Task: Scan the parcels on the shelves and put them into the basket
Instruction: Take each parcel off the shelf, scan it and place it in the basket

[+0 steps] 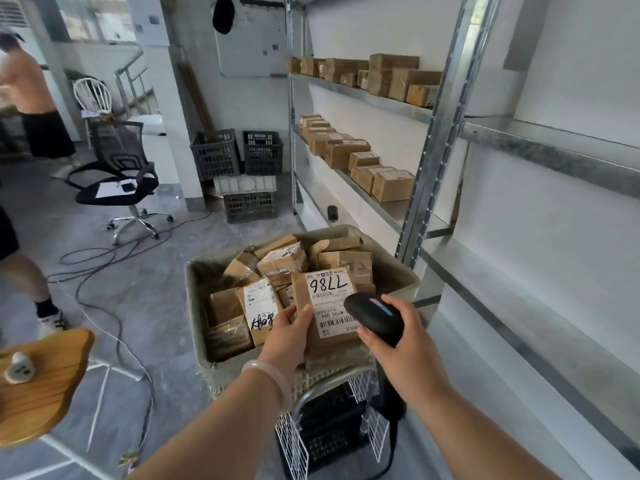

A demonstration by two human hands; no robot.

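Cardboard everywhere: the left hand [289, 336] pinches a flat brown parcel [329, 306] by its edge, thumb on the white printed label, just above the basket [194, 299], a soft grey-green tub heaped with taped packets. The right hand [398, 348] is wrapped round a smooth black scanner [375, 318], its rounded head close to the barcode. Small square boxes [391, 185] line the steel shelves [381, 102]

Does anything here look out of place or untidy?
Black cables trail in loose loops across the floor left of the basket, a likely trip risk. Parcels in the basket lie heaped at all angles.
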